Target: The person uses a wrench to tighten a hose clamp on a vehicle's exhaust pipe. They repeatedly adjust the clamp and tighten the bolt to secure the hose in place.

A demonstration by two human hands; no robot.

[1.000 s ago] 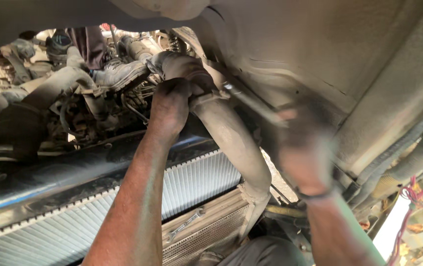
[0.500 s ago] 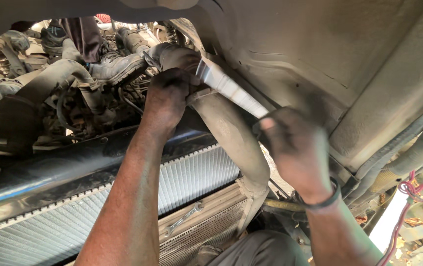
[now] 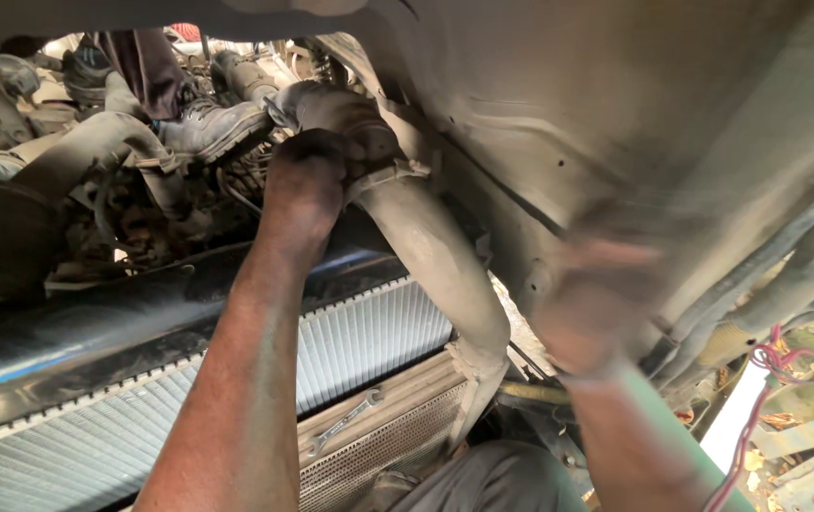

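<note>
I look up at a vehicle's underside. My left hand (image 3: 304, 185) is raised and closed around the dusty grey pipe (image 3: 440, 270), right at its metal clamp (image 3: 390, 176) below a rubber elbow (image 3: 331, 106). My right hand (image 3: 598, 305) is lower and to the right, under the grey body panel (image 3: 634, 114). It is smeared by motion, so whether it holds anything is unclear. The silver wrench it held earlier does not show in it.
A finned radiator (image 3: 369, 332) and a mesh cooler (image 3: 383, 455) lie below the pipe, with a small spanner (image 3: 345, 423) resting on the cooler's frame. Another person's boot (image 3: 212, 128) stands among the engine parts at upper left. Red wires (image 3: 775, 360) hang at right.
My right hand, which held a silver wrench up at the clamp, has dropped down and to the right away from the pipe. My left hand has stayed on the joint.
</note>
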